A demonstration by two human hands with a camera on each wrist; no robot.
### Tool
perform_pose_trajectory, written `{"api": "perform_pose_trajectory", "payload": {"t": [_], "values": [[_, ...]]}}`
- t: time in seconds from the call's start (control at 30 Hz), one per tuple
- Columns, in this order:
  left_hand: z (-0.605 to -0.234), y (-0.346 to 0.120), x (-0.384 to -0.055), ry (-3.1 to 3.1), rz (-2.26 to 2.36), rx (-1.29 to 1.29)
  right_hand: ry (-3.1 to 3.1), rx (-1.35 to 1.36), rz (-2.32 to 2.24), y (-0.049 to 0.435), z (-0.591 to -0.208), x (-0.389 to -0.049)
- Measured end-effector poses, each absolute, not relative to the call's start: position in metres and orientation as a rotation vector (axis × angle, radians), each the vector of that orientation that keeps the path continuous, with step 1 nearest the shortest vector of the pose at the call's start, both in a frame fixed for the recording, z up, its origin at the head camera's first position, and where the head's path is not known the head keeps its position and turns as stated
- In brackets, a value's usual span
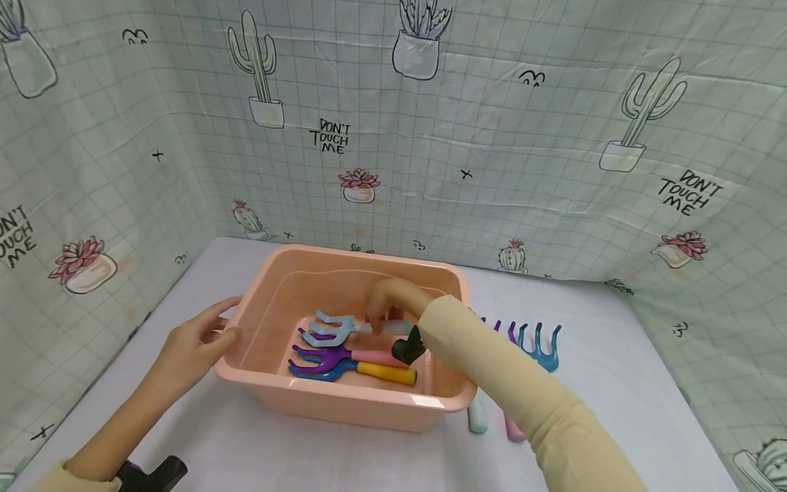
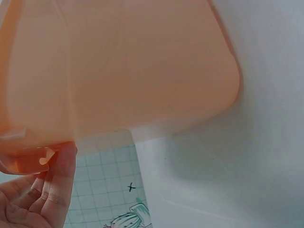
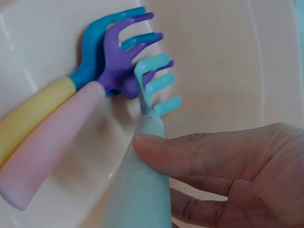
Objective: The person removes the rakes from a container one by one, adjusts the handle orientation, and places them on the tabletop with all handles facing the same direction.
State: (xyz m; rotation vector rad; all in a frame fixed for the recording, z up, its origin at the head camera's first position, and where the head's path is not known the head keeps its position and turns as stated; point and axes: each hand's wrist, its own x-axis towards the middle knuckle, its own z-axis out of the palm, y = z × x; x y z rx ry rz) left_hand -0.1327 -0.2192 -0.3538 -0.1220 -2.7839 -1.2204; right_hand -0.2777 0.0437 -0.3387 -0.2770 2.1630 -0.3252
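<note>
A peach plastic basin [image 1: 344, 403] stands on the table. My left hand [image 1: 197, 345] grips its left rim, fingers under the edge and thumb on top; the left wrist view shows those fingers [image 2: 59, 185] curled at the rim. Inside the basin, my right hand [image 1: 393, 301] pinches the pale handle of a light blue hand rake [image 3: 140, 185] between thumb and fingers. Beside it on the basin floor lie a purple hand rake with a pink handle [image 3: 54, 142] and a blue one with a yellow handle [image 1: 387, 373]. Their tines overlap, pointing left in the head view.
Right of the basin, more hand rakes lie on the white table [image 1: 307, 465], among them a blue rake head [image 1: 544, 352], a pale green handle [image 1: 477, 415] and a pink handle [image 1: 514, 428]. My right forearm partly covers them. A cactus-print cloth [image 1: 461, 205] surrounds the table.
</note>
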Motion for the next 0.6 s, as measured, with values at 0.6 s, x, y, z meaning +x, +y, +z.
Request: {"api": "perform_pose_trajectory", "payload": {"t": [0.6], "values": [[-0.353,-0.216,-0.128,-2.786,-1.201,-0.114,2.206,-0.385,-0.396,0.061,-0.306,-0.255]]}}
